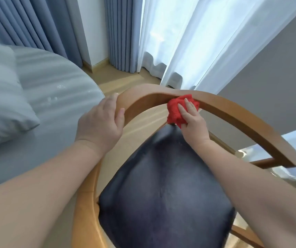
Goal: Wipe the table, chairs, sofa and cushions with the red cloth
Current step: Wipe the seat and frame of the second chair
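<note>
While the right hand (192,122) presses the red cloth (175,111) against the inner face of the chair's curved back rail (233,111), the left hand (100,120) steadies that rail further left, its fingers (110,99) over the top edge and its thumb on the inner face, so clamped round the wood. Right fingers (188,104) lie straight and close together, flat on the bunched cloth. The right thumb is hidden, so I can't tell if it pinches the cloth from below. The cloth sits near the middle of the rail, just above the dark seat cushion (161,185). Step in hand looks like wiping the chair back. To do it well: keep flat pressure, slide along the curve toward the free end at right, then fold the cloth over the top edge so the outer face gets covered too. Keep the left grip firm so the chair doesn't swivel or tip. The loose bunch could slip from under the palm. A bed (54,77) with a pillow (0,95) is at left, and white curtains (188,42) hang behind.
</note>
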Demonstrator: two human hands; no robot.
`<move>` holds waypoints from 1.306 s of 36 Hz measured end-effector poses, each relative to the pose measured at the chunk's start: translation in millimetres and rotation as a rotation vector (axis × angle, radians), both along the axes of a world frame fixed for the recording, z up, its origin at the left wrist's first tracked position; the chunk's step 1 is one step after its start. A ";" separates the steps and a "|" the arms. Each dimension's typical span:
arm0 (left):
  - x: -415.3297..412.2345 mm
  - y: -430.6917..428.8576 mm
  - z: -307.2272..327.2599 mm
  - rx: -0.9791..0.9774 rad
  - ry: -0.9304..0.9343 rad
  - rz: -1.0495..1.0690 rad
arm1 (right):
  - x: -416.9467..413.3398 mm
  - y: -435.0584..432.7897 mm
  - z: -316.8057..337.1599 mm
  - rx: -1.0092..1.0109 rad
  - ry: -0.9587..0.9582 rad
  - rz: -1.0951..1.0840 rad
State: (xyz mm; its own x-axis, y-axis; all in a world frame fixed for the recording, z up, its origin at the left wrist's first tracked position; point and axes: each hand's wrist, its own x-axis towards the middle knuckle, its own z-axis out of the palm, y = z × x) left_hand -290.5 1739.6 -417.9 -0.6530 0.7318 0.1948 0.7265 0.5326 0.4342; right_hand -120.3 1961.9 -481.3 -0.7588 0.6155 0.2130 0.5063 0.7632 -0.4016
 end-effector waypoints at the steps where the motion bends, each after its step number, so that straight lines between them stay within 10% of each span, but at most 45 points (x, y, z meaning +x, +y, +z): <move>1: 2.9 3.0 1.2 -0.016 0.058 -0.010 | 4.7 9.2 5.4 0.133 -0.064 0.135; 7: 16.1 28.1 -7.4 -0.133 0.188 0.065 | 0.3 55.0 26.2 0.789 -0.357 0.743; 12: 13.3 24.7 -17.4 -0.169 0.246 0.074 | -11.6 69.8 31.7 1.009 -0.561 0.706; 47: 14.5 16.7 -16.7 -0.185 0.287 -0.063 | 114.5 95.1 32.3 1.045 -1.272 0.326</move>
